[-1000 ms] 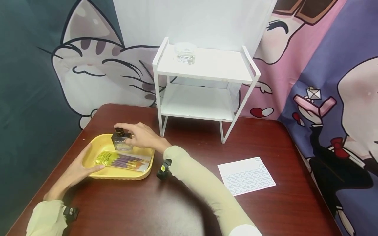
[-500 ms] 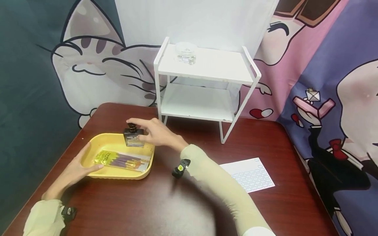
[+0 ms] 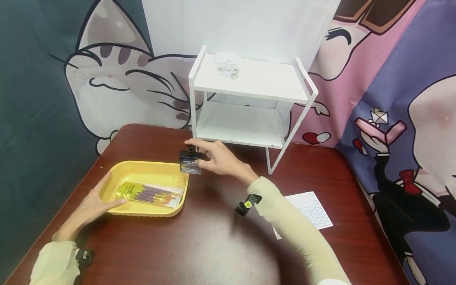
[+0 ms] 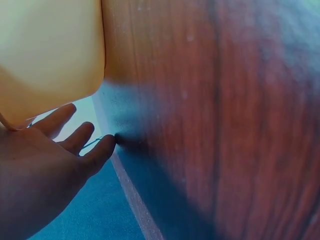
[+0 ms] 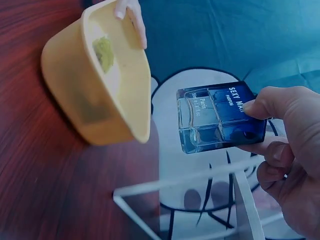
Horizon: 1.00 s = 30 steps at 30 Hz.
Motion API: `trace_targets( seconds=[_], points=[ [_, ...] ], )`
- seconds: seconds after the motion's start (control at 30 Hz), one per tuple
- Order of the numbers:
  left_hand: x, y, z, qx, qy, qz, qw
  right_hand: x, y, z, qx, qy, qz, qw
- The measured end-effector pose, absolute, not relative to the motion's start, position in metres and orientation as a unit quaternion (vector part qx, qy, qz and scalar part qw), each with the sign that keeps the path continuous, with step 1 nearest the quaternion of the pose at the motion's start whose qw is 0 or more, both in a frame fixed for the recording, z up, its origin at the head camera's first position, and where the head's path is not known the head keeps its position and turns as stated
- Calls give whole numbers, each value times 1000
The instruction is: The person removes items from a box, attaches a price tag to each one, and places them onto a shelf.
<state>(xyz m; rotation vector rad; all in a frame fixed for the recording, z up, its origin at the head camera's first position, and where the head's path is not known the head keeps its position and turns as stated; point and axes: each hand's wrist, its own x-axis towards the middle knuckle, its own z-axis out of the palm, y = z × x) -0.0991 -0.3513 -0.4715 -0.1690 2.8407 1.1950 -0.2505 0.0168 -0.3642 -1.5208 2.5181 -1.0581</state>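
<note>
since a second ago the right hand (image 3: pixel 221 158) has carried the perfume bottle (image 3: pixel 190 162) out of the yellow tray (image 3: pixel 144 209); the bottle now hangs in the air just past the tray's far right corner, between the tray and the white shelf rack (image 3: pixel 249 103), above the counter (image 3: pixel 213 245). the grip of the right hand is closed round the bottle: in the right wrist view the thumb and curled fingers (image 5: pixel 280 150) pinch the dark blue glass bottle (image 5: pixel 220 120) by its top end, label turned to the camera. the left hand (image 3: pixel 94 204) has stayed at the tray's near left edge, its grip loose, fingers straight against the rim; the left wrist view shows the hand (image 4: pixel 50 160) flat beside the tray's underside (image 4: pixel 50 55). inside the tray lies a clear packet of brushes (image 3: pixel 149 194). a small clear jar (image 3: pixel 227 65) stands on the rack's top shelf. right of the tray, well apart, a sheet of labels (image 3: pixel 313 209) lies on the counter, partly under the right sleeve (image 3: pixel 292 233).
</note>
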Motion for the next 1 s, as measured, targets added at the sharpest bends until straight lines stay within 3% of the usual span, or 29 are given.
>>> trace_targets(
  seconds=[0.53, 1.0],
  points=[
    [-103, -350, -471, -63, 917, 391, 43, -225, 101, -413, -475, 818, -323, -35],
    [-103, -353, -473, -64, 923, 377, 43, -208, 114, -450, -476, 837, -268, -34]
  ],
)
